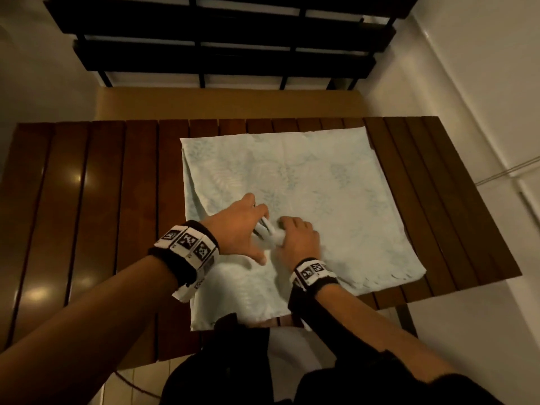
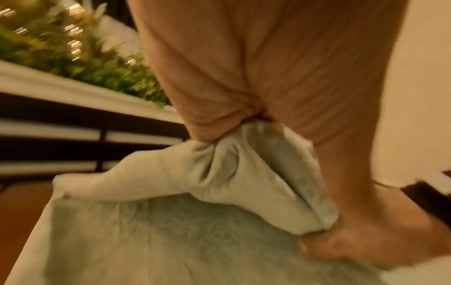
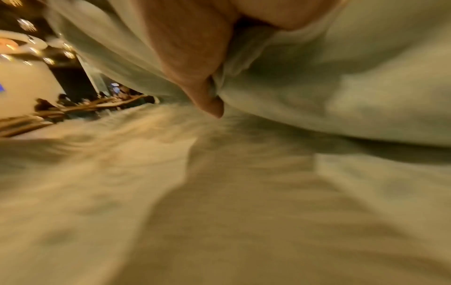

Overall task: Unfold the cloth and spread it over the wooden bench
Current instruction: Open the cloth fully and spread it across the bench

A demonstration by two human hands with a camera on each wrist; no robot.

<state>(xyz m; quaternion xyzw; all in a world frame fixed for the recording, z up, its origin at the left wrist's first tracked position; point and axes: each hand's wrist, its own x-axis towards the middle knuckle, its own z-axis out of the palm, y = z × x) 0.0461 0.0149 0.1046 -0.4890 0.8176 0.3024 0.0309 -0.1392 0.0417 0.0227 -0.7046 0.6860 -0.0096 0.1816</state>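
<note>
Both hands, left hand [image 1: 238, 226] and right hand [image 1: 298, 233], are pinching a bunched fold of the cloth [image 1: 306, 176] lying on the wooden bench [image 1: 96, 182].

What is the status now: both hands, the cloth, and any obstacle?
Left hand and right hand both pinch a raised fold mid-cloth. Pale leaf-print cloth still folded, covering only the right part of the slatted wooden bench. Nothing in the way.

head overhead, wrists close; cloth [image 1: 292, 171] shared
</note>
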